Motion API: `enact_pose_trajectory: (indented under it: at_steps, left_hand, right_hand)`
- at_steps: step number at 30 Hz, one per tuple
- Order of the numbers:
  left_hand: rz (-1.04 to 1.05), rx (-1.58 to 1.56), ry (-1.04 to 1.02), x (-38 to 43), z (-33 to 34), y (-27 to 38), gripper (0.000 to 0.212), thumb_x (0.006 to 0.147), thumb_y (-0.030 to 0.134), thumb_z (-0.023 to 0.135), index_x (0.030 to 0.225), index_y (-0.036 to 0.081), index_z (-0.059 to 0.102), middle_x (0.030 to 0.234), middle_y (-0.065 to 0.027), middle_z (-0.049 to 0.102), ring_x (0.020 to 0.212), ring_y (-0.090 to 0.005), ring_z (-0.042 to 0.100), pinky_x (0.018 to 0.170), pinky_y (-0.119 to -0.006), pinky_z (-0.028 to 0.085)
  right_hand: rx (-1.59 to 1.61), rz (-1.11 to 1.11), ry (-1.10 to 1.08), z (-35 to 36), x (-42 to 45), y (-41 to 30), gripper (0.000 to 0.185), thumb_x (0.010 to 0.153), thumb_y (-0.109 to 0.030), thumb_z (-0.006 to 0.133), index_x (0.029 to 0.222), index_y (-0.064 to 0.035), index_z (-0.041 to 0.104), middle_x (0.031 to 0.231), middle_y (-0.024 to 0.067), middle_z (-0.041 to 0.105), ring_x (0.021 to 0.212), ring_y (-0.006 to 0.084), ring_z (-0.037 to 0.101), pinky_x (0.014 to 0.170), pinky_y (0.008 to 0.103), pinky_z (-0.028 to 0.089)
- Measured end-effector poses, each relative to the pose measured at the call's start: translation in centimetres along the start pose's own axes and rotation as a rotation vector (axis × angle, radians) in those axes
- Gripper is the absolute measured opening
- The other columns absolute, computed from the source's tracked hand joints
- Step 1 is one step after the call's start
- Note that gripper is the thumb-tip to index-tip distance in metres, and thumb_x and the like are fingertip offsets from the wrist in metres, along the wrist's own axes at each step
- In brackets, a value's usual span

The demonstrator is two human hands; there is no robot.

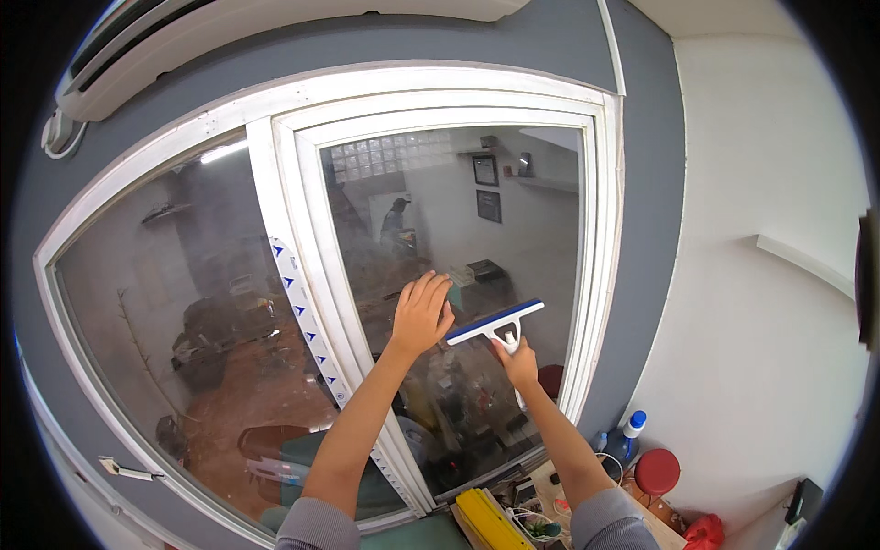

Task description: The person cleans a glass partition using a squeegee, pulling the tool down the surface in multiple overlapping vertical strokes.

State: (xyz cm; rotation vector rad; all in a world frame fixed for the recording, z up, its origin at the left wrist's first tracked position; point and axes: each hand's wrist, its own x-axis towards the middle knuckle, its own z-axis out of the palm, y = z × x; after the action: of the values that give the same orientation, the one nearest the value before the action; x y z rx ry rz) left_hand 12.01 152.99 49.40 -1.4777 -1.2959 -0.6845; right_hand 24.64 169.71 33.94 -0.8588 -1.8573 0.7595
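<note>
My right hand [518, 361] grips the handle of a white squeegee [507, 326] with a blue blade edge, tilted up to the right in front of a window pane [440, 227]. Part of the handle is hidden by my fingers. Just left of the squeegee, my left hand [423, 311] is raised with its palm towards the glass and holds nothing; whether it touches the pane I cannot tell. The pane sits in a white window frame [306, 227] and shows a hazy room with reflections. A strip with blue arrow marks [306, 326] runs along the left frame edge.
Below the window, a table [639, 512] bears a yellow box-like object [489, 519], a small plant [540, 528] and cables. To its right are a blue-capped bottle [634, 426], a red stool [657, 471] and a red bag [704, 533]. An air conditioner [275, 31] hangs above.
</note>
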Motion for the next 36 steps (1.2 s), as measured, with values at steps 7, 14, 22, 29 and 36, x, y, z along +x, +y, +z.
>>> enact_pose_trajectory:
  at_steps: [7, 14, 22, 29, 36]
  left_hand:
    - [-0.014, -0.023, -0.034, 0.6, 1.9, 1.8, 0.038, 0.073, 0.011, 0.056, 0.110, 0.002, 0.053, 0.118, -0.0091, 0.053, 0.117, -0.0268, 0.044, 0.094, -0.042, 0.035]
    - [-0.065, 0.113, -0.087, 4.0, 3.9, 2.8, 0.047, 0.073, 0.016, 0.056, 0.117, -0.001, 0.050, 0.134, -0.0135, 0.040, 0.127, -0.0304, 0.034, 0.101, -0.046, 0.029]
    - [-0.155, 0.294, -0.216, 5.7, 6.3, 3.2, 0.058, 0.074, 0.022, 0.056, 0.127, 0.003, 0.043, 0.146, -0.0164, 0.021, 0.136, -0.0330, 0.019, 0.107, -0.044, 0.021]
    - [-0.140, 0.458, -0.334, 5.6, 7.3, 3.6, 0.058, 0.080, 0.034, 0.051, 0.131, 0.009, 0.040, 0.145, -0.0233, 0.017, 0.133, -0.0432, 0.018, 0.103, -0.043, 0.028]
    - [-0.052, 0.520, -0.276, 5.8, 8.7, 3.5, 0.059, 0.080, 0.037, 0.052, 0.130, 0.008, 0.041, 0.142, -0.0266, 0.022, 0.129, -0.0488, 0.021, 0.093, -0.041, 0.041]
  right_hand:
    - [0.307, -0.029, -0.108, -3.5, 2.5, -0.9, 0.047, 0.078, -0.037, 0.070, 0.086, 0.0004, 0.043, 0.057, 0.0083, 0.053, 0.040, 0.0128, 0.051, 0.036, 0.0269, 0.041]
    - [0.629, 0.016, -0.117, -13.0, 8.1, -5.7, 0.035, 0.083, -0.034, 0.065, 0.088, -0.0045, 0.047, 0.060, 0.0029, 0.050, 0.046, 0.0122, 0.052, 0.041, 0.0260, 0.045]
    - [0.383, -0.044, 0.072, -19.1, 14.8, -10.6, 0.051, 0.080, -0.046, 0.064, 0.097, 0.0003, 0.052, 0.059, 0.0042, 0.046, 0.041, 0.0114, 0.045, 0.037, 0.0260, 0.039]
    - [0.278, -0.259, 0.114, -18.6, 20.2, -14.8, 0.050, 0.079, -0.047, 0.065, 0.082, 0.0018, 0.054, 0.051, 0.0062, 0.049, 0.036, 0.0155, 0.048, 0.034, 0.0295, 0.037]
    - [0.171, -0.293, 0.243, -17.8, 27.8, -17.4, 0.058, 0.077, -0.054, 0.063, 0.083, 0.0033, 0.057, 0.062, 0.0140, 0.057, 0.049, 0.0242, 0.057, 0.046, 0.0353, 0.045]
